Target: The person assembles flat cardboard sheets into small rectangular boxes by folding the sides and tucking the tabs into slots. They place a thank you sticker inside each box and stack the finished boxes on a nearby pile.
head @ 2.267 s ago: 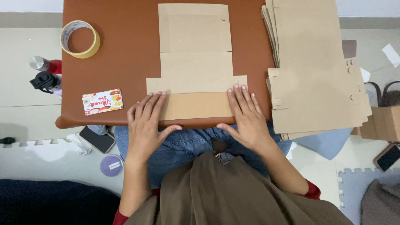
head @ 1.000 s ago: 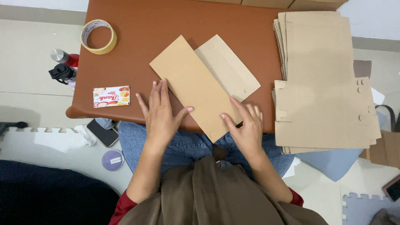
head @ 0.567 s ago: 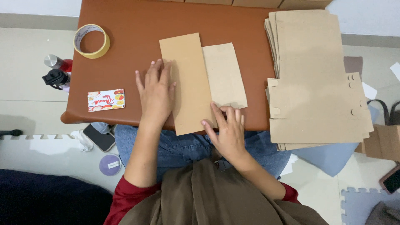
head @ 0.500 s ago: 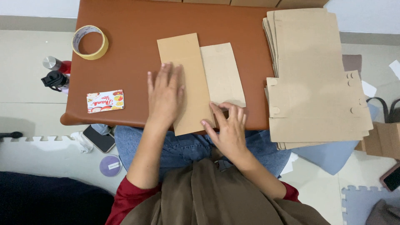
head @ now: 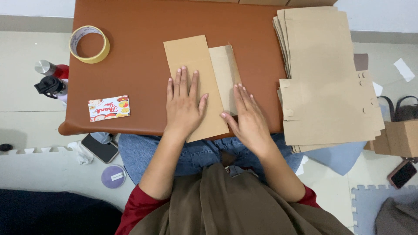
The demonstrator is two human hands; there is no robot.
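Observation:
A folded piece of brown cardboard [head: 191, 56] lies upright in the middle of the brown table [head: 139, 65]. My left hand [head: 183, 103] presses flat on its wide left panel, fingers spread. A narrower, paler flap [head: 224, 69] sticks out to the right, its right edge lifted a little. My right hand [head: 249, 118] rests flat against the lower part of that flap, fingers together and pointing up. Neither hand grips anything.
A stack of flat cardboard blanks [head: 326, 74] covers the table's right side. A tape roll [head: 89, 43] and a small colourful card [head: 109, 108] lie at the left. On the floor are a phone [head: 100, 148], a bottle [head: 52, 69] and a small box [head: 402, 137].
The flat blank was folded in half and turned upright. My left hand slid down onto the wide panel, and my right hand moved up onto the narrow flap, which is folding inward.

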